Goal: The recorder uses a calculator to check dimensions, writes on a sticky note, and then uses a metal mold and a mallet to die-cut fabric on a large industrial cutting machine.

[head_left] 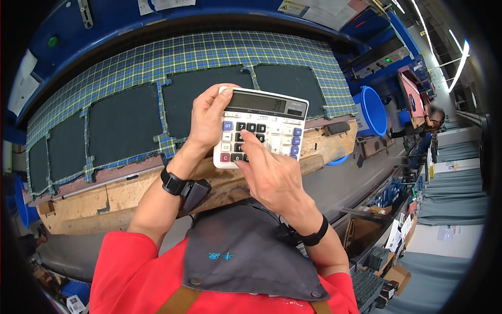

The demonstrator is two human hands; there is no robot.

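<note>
A white desktop calculator point(261, 125) with black, white, blue and red keys is held up in front of me, its grey display at the top. My left hand point(209, 115) grips its left edge, thumb over the upper left corner and the other fingers behind. Over the keypad, my right hand point(274, 175) stretches its index finger to the number keys, and its thumb is by the bottom row. Nothing shows in the right hand. Behind the calculator lies blue-green plaid fabric point(204, 49) with large rectangular cut-outs showing a dark surface point(123, 120).
A wooden ledge point(125, 196) runs along the front of the blue machine point(110, 21); a dark block point(336, 127) rests at its right end. Blue bins point(373, 112) stand to the right. Farther right are another person point(435, 118), shelves and boxes point(400, 277).
</note>
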